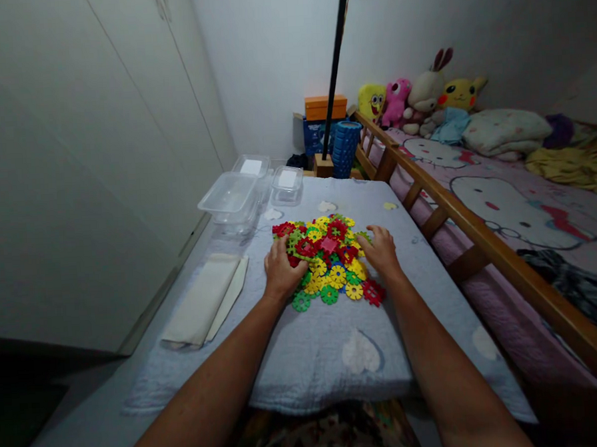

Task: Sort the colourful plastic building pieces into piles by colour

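Note:
A heap of plastic interlocking pieces (325,262), shaped like snowflake discs and notched squares in red, yellow, green and blue, lies on the cloth-covered table (325,355). At the heap's left edge rests my left hand (281,271), its thumb and fingers spread against the nearest pieces. My right hand (381,251) is at the right edge, fingers apart, touching or almost touching a few yellow and green discs. Neither hand shows a piece gripped in it. A red notched square (373,292) lies at the heap's near right corner.
Clear plastic containers (232,200) stand at the back left, with a smaller lidded one (287,184) beside them. A folded beige cloth (205,298) lies to the left. A wooden bed rail (448,209) runs along the right; a black pole (335,75) rises behind the table.

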`<state>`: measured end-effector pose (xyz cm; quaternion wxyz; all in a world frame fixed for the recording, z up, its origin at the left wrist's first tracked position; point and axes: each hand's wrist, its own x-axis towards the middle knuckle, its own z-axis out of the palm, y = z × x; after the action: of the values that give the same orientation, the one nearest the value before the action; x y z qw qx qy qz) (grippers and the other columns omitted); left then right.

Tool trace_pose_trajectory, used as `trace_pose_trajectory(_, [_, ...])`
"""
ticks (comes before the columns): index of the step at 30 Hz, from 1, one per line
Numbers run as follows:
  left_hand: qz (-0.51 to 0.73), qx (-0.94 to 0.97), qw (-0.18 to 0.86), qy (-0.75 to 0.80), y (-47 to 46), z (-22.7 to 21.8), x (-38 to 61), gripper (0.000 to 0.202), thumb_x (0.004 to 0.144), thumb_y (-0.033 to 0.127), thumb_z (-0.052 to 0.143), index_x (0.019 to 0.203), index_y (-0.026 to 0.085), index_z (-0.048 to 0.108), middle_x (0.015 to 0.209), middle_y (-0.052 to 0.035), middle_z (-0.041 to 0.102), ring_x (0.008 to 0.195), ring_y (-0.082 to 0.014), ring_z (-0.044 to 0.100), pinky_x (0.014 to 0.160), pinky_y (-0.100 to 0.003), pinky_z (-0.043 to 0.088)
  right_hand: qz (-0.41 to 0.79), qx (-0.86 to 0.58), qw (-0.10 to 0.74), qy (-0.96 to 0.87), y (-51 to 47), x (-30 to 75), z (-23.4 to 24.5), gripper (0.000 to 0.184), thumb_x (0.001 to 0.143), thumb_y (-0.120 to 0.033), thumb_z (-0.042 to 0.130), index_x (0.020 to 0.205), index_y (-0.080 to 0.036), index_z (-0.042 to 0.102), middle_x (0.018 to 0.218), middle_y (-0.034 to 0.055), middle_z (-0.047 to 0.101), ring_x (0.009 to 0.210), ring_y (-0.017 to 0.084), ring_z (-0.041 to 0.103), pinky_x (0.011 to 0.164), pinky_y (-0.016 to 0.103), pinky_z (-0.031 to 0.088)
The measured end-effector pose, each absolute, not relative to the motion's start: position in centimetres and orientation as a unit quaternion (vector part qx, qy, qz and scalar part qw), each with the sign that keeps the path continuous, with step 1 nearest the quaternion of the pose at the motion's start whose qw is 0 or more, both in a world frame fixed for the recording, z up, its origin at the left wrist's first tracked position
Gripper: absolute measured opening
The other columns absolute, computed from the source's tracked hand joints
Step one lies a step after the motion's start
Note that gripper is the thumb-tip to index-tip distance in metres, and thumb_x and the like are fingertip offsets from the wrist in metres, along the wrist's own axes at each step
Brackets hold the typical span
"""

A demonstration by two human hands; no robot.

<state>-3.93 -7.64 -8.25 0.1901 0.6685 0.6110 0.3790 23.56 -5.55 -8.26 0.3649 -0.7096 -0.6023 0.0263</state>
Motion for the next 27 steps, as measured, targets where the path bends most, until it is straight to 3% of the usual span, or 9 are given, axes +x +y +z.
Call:
trace_pose_trajectory(6, [0.426,0.698,0.236,0.525,-6.9,-8.7,-4.2,0.070,0.072,0.028,0.065,0.140,0.020,0.050,0.143,-0.0147,0.053,0.139,-0.0332,0.050,0.122,-0.052,0.038,0.059,-0.730,0.308,-0.607,-6.5,23.2,-10.6,0.051,0.097,-0.050,0.048,0.136,-0.020,0.058,0.137,0.0163,0.064,0.130,0.033,0.054,0.112,0.052,0.037])
trace_pose_trajectory(16, [0.375,0.798,0.215,0.421,-5.2,-5.3,-2.6,0.064,0.069,0.018,0.060,0.133,0.016,0.059,0.152,-0.0170,0.046,0.146,-0.0350,0.043,0.124,-0.055,0.035,0.133,-0.631,0.366,-0.671,-6.6,22.8,-10.5,0.054,0.098,-0.052,0.045,0.141,-0.022,0.056,0.143,0.0147,0.061,0.134,0.031,0.054,0.115,0.052,0.040])
trace_pose_trajectory(24, [0.369,0.831,0.232,0.345,-2.2,-3.2,0.3,0.079,0.067,0.008,0.053,0.145,0.016,0.052,0.151,-0.0151,0.050,0.146,-0.0298,0.045,0.127,-0.050,0.033,0.155,-0.612,0.382,-0.675,-6.3,22.6,-10.4,0.054,0.092,-0.042,0.048,0.140,-0.020,0.056,0.142,0.0149,0.060,0.135,0.031,0.053,0.118,0.054,0.039])
trace_pose_trajectory(27, [0.398,0.819,0.260,0.320,-0.5,-2.9,0.9,0.079,0.067,0.009,0.053,0.145,0.020,0.051,0.150,-0.0129,0.052,0.141,-0.0271,0.050,0.122,-0.047,0.040,0.158,-0.604,0.380,-0.682,-6.3,22.5,-10.3,0.053,0.090,-0.039,0.049,0.139,-0.021,0.057,0.141,0.0145,0.060,0.135,0.031,0.053,0.119,0.055,0.038])
